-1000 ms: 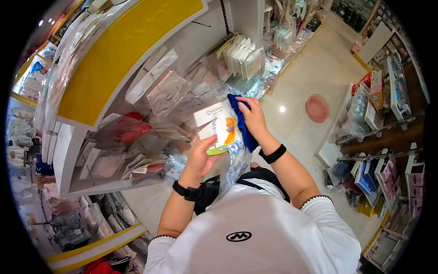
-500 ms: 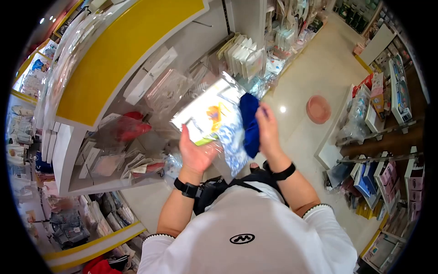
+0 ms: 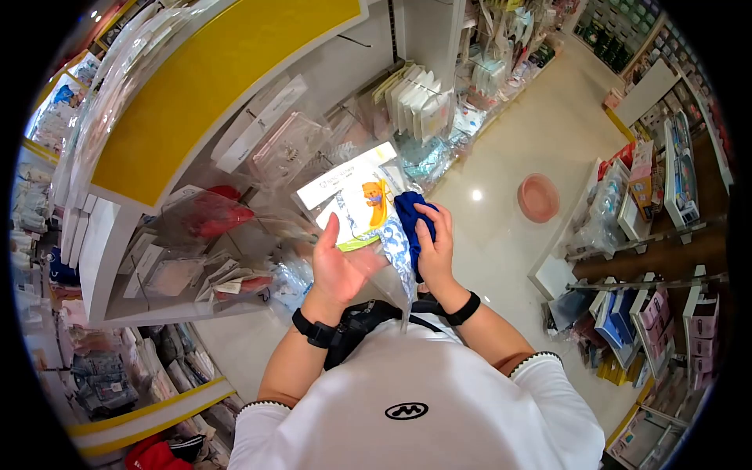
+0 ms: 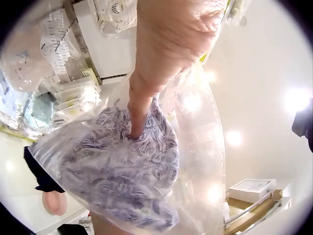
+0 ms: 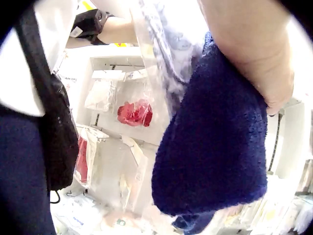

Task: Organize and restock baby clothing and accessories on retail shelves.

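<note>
In the head view, a clear plastic package (image 3: 345,188) has a white card with an orange bear on a yellow shape. Blue-and-white patterned fabric (image 3: 397,244) shows at its lower right. My left hand (image 3: 338,262) holds the package's lower left, thumb up along its front. The left wrist view shows one finger of that hand against the patterned fabric (image 4: 132,161) under loose plastic. My right hand (image 3: 439,251) grips a dark blue fuzzy cloth (image 3: 409,219) at the package's right side. This cloth (image 5: 215,132) hangs below the hand in the right wrist view.
A white shelf unit with a yellow panel (image 3: 211,86) stands at the left, with bagged goods (image 3: 290,145) on hooks. A pink basin (image 3: 539,197) sits on the tiled floor (image 3: 501,258). Shelves of boxed goods (image 3: 658,313) line the right.
The package first turned and spread wider, then tilted back so its card and header show clearly. The blue cloth is now bunched lower in my right hand, whose fingers have curled over it.
</note>
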Available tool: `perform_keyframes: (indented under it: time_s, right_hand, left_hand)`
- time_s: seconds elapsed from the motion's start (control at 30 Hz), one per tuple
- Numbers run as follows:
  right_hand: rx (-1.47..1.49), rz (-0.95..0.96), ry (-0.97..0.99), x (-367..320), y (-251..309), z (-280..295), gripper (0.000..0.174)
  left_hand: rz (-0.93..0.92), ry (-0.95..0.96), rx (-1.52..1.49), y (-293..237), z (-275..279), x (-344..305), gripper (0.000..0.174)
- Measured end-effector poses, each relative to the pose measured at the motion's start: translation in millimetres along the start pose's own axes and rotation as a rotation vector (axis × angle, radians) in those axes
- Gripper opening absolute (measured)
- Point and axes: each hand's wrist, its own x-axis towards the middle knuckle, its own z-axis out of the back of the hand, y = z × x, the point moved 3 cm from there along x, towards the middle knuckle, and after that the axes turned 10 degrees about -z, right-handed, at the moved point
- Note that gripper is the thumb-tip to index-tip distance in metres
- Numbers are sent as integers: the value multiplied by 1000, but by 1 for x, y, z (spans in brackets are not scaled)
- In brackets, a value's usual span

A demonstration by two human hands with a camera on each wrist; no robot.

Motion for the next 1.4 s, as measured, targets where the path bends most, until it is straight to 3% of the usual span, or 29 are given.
perform_keyframes:
  time_s: [0.23,0.3,0.37,0.43,0.5,0.53,0.63,0.73,0.83,0.93,1.03,1.23,1.4]
  right_hand:
    - [-60,-272,165,-6,-93,17,20]
    - [122,-688,148,-2,-109,40,23]
    - [247,-864,135,6,-106,69,27]
    - [160,-865,240,19,-80,92,29]
    - [136,-656,258,35,-48,95,29]
    - [155,-597,359,44,-28,97,43]
    - [153,-421,353,75,1,82,62]
    - [322,-355,395,120,-2,62,71]
    - [361,-546,607,163,-8,46,70]
    - [321,-594,625,211,-18,26,44]
    - [314,-582,576,268,-33,8,19]
    - [226,-403,563,366,-63,-44,18]
    - [167,-216,520,399,-50,-98,25]
  left_hand:
    - [25,102,115,-28,-7,0,58]
    - [33,95,236,-37,9,8,55]
    - [46,96,304,-45,16,14,54]
    - [70,99,358,-51,31,23,51]
    - [67,122,429,-53,34,30,51]
    - [77,128,475,-53,29,32,49]
    - [109,204,520,-52,37,51,50]
    - [98,162,551,-52,27,70,50]
    - [24,185,483,-50,25,100,49]
    - [-16,129,495,-55,34,140,48]
    - [-245,33,720,-57,20,182,46]
    - [-650,-307,803,-81,25,256,28]
    - [-807,-499,838,-129,32,276,42]
